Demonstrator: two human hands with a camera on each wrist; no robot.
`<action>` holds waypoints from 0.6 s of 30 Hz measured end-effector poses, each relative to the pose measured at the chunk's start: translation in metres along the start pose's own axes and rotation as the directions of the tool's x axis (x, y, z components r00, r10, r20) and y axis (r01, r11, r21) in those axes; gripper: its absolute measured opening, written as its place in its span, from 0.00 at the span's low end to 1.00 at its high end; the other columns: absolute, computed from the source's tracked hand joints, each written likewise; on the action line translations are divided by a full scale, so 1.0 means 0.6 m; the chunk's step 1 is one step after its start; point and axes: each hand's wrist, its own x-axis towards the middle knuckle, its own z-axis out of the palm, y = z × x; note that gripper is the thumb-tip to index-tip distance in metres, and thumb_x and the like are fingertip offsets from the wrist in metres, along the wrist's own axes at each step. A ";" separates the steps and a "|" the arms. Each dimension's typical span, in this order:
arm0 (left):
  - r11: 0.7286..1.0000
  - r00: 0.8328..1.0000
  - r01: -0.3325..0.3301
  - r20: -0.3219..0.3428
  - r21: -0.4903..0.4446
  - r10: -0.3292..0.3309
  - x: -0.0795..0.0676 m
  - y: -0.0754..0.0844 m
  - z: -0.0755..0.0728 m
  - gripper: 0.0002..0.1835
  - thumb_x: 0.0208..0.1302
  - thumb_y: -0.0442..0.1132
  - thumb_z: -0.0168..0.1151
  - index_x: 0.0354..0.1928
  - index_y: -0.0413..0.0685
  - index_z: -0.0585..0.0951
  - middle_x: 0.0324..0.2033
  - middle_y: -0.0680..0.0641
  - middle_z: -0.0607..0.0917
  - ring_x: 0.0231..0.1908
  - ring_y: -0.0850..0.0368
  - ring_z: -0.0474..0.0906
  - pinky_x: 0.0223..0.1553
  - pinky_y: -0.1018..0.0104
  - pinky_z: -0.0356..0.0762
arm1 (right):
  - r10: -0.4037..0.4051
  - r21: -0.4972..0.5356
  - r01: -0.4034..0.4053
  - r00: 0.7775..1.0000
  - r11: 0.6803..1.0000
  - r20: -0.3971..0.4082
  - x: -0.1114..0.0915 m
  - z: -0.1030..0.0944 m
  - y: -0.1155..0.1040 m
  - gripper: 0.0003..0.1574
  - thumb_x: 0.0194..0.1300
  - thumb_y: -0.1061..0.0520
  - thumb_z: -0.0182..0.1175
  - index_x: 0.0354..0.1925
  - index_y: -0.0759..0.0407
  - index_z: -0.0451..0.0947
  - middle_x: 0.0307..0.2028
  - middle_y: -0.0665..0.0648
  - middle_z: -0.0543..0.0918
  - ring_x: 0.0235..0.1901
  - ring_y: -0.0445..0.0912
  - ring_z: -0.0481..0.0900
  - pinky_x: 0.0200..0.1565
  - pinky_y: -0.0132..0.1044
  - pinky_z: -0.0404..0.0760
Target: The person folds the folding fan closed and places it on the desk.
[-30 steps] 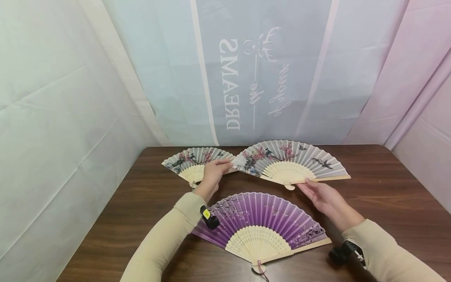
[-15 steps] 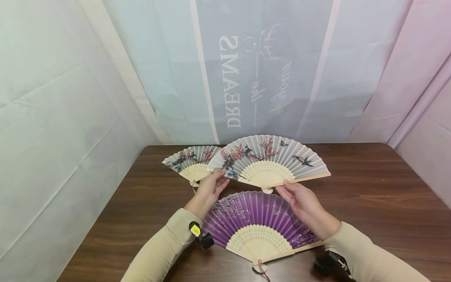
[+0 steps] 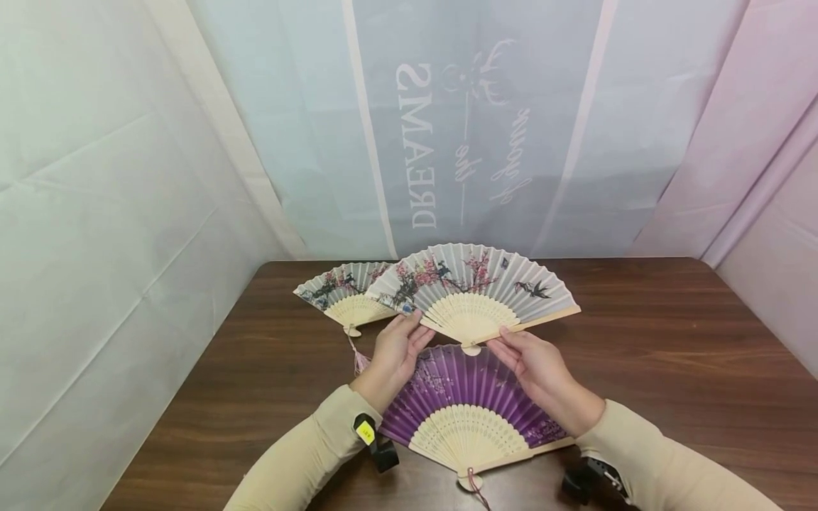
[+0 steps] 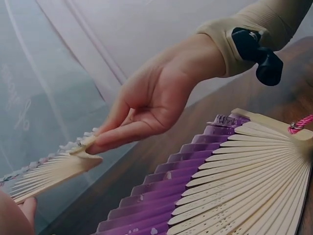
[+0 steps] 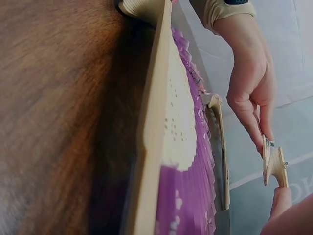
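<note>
Looking down from the head, I see my left hand (image 3: 396, 355) and right hand (image 3: 540, 372) pinching the grey fan (image 3: 476, 291) by its two end ribs, lifted between them, spread sideways. Left wrist: right fingers (image 4: 115, 142) grip bamboo slats over the pleated purple fan (image 4: 230, 186). Right wrist: left fingers (image 5: 257, 132) pinch the thin edge.

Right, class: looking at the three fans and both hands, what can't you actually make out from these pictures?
- Small fan, head view: its right edge is hidden behind the grey fan.
- Purple fan, head view: the left hand and right hand cover parts of its top.
- Grey fan, wrist views: only its ribs show; the painting is hidden.
- Right hand, right wrist view: cut off at the bottom edge.
</note>
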 end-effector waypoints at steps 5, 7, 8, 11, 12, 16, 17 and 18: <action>1.000 1.000 -0.012 -0.007 -0.011 0.012 0.001 0.000 -0.001 0.36 0.76 0.29 0.48 0.74 0.25 0.41 0.71 0.24 0.58 0.71 0.32 0.59 0.69 0.55 0.72 | -0.026 -0.039 0.026 1.000 0.999 0.002 -0.004 0.002 -0.002 0.09 0.76 0.68 0.44 0.41 0.63 0.72 0.32 0.51 0.85 0.36 0.39 0.88 0.52 0.28 0.86; 1.000 1.000 -0.016 -0.008 -0.015 0.015 0.002 0.000 -0.002 0.36 0.76 0.29 0.47 0.74 0.25 0.41 0.71 0.24 0.57 0.72 0.32 0.58 0.68 0.55 0.72 | -0.033 -0.051 0.033 0.999 0.998 0.002 -0.004 0.003 -0.003 0.09 0.76 0.68 0.45 0.40 0.63 0.72 0.32 0.51 0.85 0.36 0.40 0.88 0.52 0.28 0.86; 1.000 1.000 -0.015 -0.009 -0.013 0.015 0.003 0.000 -0.002 0.36 0.76 0.29 0.48 0.74 0.25 0.41 0.71 0.24 0.57 0.72 0.32 0.58 0.68 0.56 0.72 | -0.036 -0.056 0.036 0.999 0.998 0.003 -0.004 0.004 -0.002 0.09 0.75 0.68 0.46 0.40 0.63 0.73 0.32 0.51 0.85 0.36 0.40 0.88 0.52 0.28 0.87; 1.000 1.000 -0.016 -0.014 0.006 0.016 0.005 0.000 -0.005 0.36 0.75 0.29 0.49 0.74 0.25 0.41 0.72 0.25 0.57 0.72 0.32 0.58 0.67 0.57 0.74 | -0.041 -0.085 0.041 0.999 0.996 0.003 -0.005 0.004 0.000 0.10 0.75 0.69 0.47 0.37 0.62 0.75 0.31 0.52 0.86 0.36 0.40 0.88 0.51 0.29 0.87; 1.000 1.000 -0.016 -0.018 0.017 0.016 0.005 0.000 -0.006 0.36 0.75 0.29 0.49 0.74 0.25 0.42 0.71 0.25 0.59 0.71 0.32 0.59 0.66 0.57 0.75 | -0.042 -0.098 0.042 0.999 0.994 0.005 -0.006 0.004 0.001 0.11 0.74 0.69 0.48 0.37 0.62 0.75 0.31 0.52 0.86 0.35 0.40 0.88 0.51 0.29 0.87; 0.998 1.000 -0.018 -0.021 0.052 0.020 0.007 0.001 -0.009 0.36 0.74 0.29 0.51 0.74 0.25 0.45 0.70 0.27 0.62 0.69 0.32 0.63 0.63 0.59 0.78 | -0.048 -0.135 0.050 0.999 0.990 0.020 -0.005 0.003 0.003 0.10 0.74 0.69 0.48 0.38 0.64 0.75 0.31 0.52 0.86 0.35 0.40 0.88 0.50 0.30 0.88; 0.998 1.000 -0.020 -0.018 0.058 0.021 0.008 0.001 -0.009 0.36 0.74 0.29 0.51 0.74 0.24 0.45 0.70 0.27 0.62 0.69 0.32 0.63 0.63 0.59 0.78 | -0.049 -0.143 0.052 0.999 0.988 0.024 -0.004 0.003 0.003 0.09 0.74 0.69 0.48 0.38 0.65 0.75 0.31 0.52 0.86 0.35 0.40 0.88 0.50 0.30 0.88; 0.998 1.000 -0.020 -0.016 0.060 0.021 0.008 0.002 -0.010 0.35 0.74 0.29 0.51 0.74 0.24 0.45 0.70 0.27 0.63 0.69 0.32 0.64 0.63 0.60 0.79 | -0.049 -0.151 0.053 0.998 0.987 0.028 -0.003 0.003 0.003 0.08 0.74 0.69 0.47 0.40 0.66 0.74 0.32 0.51 0.86 0.35 0.40 0.88 0.50 0.30 0.88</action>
